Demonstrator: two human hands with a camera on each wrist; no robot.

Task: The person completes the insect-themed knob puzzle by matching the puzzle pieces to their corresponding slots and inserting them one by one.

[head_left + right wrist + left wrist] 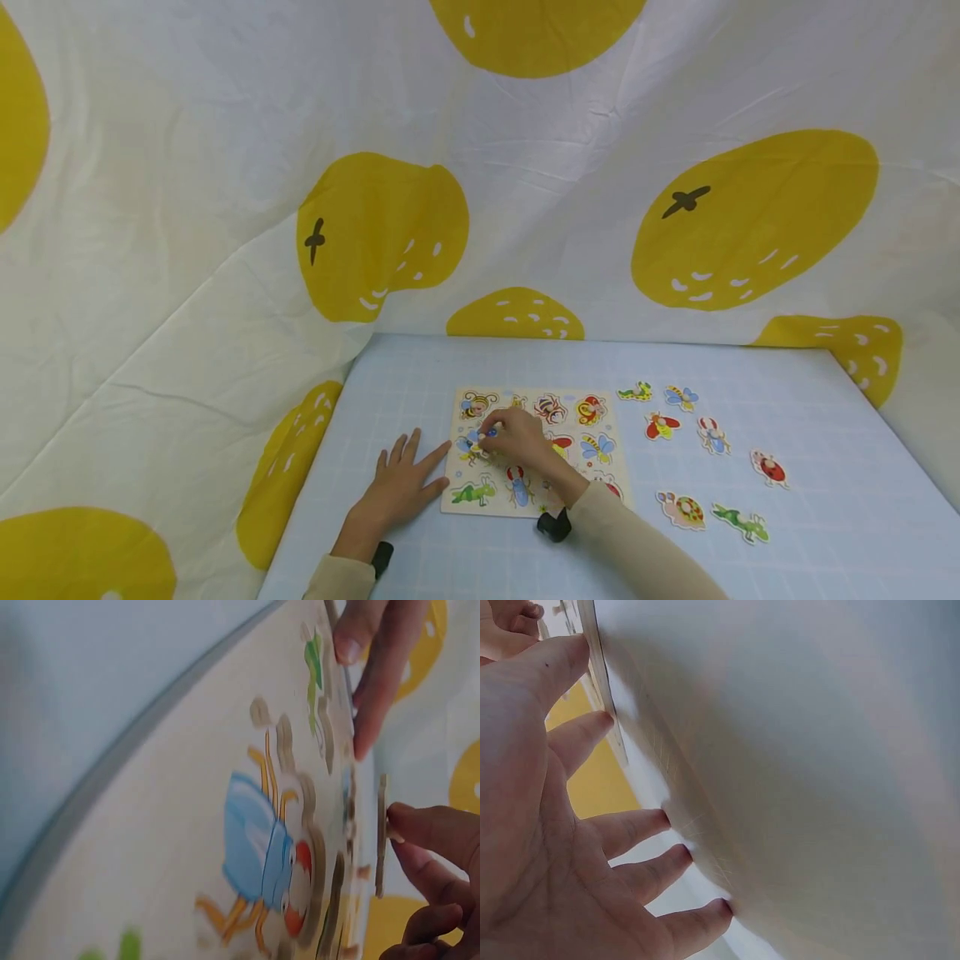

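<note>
A pale wooden insect puzzle board [495,505] lies on the table, its recesses printed with bugs. Above the board's left part, my right hand [525,440] pinches a thin wooden puzzle piece [382,836] between thumb and finger. The right wrist view shows that piece edge-on and apart from the board; its picture is mostly hidden. Under it is the blue fly picture [468,447]. My left hand [397,492] is spread palm down at the board's left side. In the left wrist view its thumb and index fingertips [604,722] touch the board's edge, with the other fingertips on the table.
Several loose pieces lie right of the board, among them a caterpillar [635,392], a ladybug [769,469], a snail [681,510] and a grasshopper [741,523]. A light blue checked cloth [832,542] covers the table. Behind hangs a white curtain [540,192] with yellow fruit prints.
</note>
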